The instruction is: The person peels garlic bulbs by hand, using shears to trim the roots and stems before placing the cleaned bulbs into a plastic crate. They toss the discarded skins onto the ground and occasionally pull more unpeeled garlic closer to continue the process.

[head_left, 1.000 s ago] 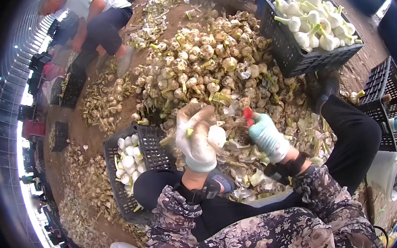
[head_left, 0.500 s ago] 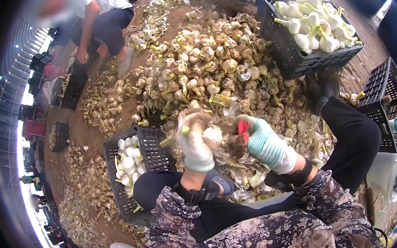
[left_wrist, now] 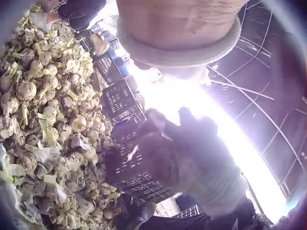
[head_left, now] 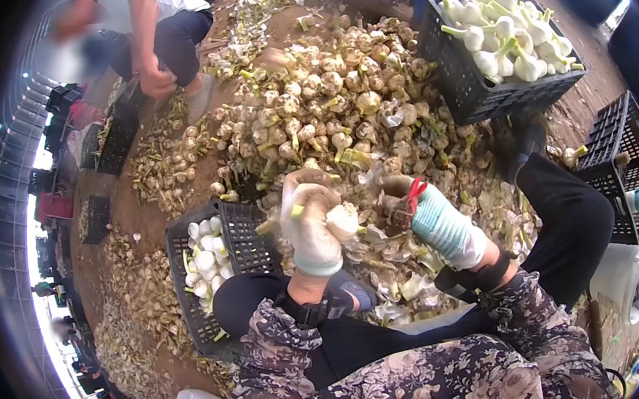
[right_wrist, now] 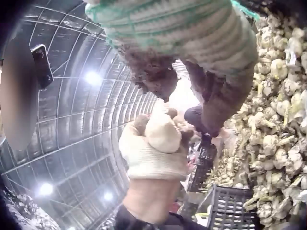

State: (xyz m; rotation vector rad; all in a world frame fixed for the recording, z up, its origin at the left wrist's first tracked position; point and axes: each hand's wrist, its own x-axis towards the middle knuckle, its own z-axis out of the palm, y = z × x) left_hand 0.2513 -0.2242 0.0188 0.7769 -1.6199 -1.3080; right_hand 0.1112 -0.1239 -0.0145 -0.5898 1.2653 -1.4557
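Note:
In the head view my gloved left hand (head_left: 310,219) grips a pale garlic bulb (head_left: 342,222), with a short green stem end showing at the other side of the hand. The bulb also shows in the right wrist view, white and mostly peeled (right_wrist: 163,133). My right hand (head_left: 433,217), in a green-and-white glove with dirt-brown fingers, is just right of the bulb and apart from it. A red band (head_left: 414,193) crosses its fingers. In the right wrist view a gap shows between its thumb and fingers, with nothing visible held there.
A large heap of unpeeled garlic (head_left: 327,101) lies ahead, with loose skins below my hands. A black crate (head_left: 251,242) with white bulbs stands left; another full crate (head_left: 476,97) is at right. A white bucket (head_left: 619,281) sits far right. Another person (head_left: 165,46) crouches back left.
My right hand came in close to the bulb, then drew back slightly to the right. My left hand keeps its grip with a small turn. The other person's arm shifted.

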